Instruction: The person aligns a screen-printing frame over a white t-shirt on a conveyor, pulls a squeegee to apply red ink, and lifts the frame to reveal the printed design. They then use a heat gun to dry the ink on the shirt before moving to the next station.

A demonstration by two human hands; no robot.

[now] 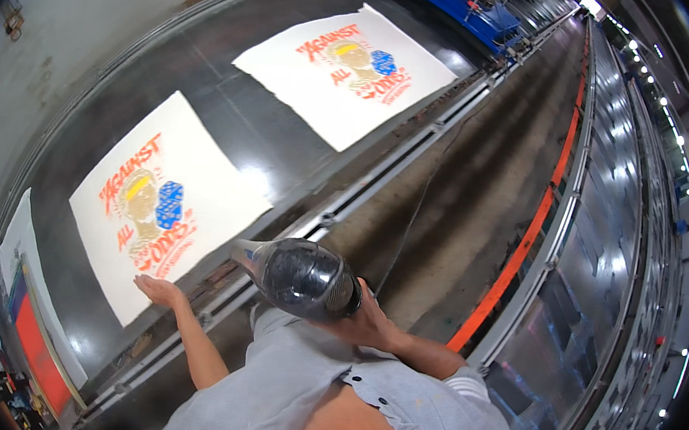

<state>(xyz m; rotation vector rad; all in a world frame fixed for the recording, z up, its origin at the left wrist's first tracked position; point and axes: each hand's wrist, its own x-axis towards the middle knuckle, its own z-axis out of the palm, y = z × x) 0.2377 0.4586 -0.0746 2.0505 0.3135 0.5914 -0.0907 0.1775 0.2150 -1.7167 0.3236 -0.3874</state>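
My right hand point(369, 323) grips a dark hair dryer point(295, 278) in front of my body. The dryer's nozzle points left, toward a white printed sheet point(220, 171) that lies flat on the dark table. Orange lettering, a tan head with a yellow band and a blue patch make up its print. At the sheet's near edge, my left hand point(158, 290) is open with the palm turned up and holds nothing; whether it touches the sheet I cannot tell. Farther along the table lies a second white sheet point(290, 85) with the same print.
A screen frame with a red band point(38, 343) leans over another white sheet point(24, 226) at the left end. Blue equipment point(472, 12) stands at the table's far end. A metal rail point(390, 174) runs along the near edge. Across the aisle is another long table point(568, 303) with an orange strip.
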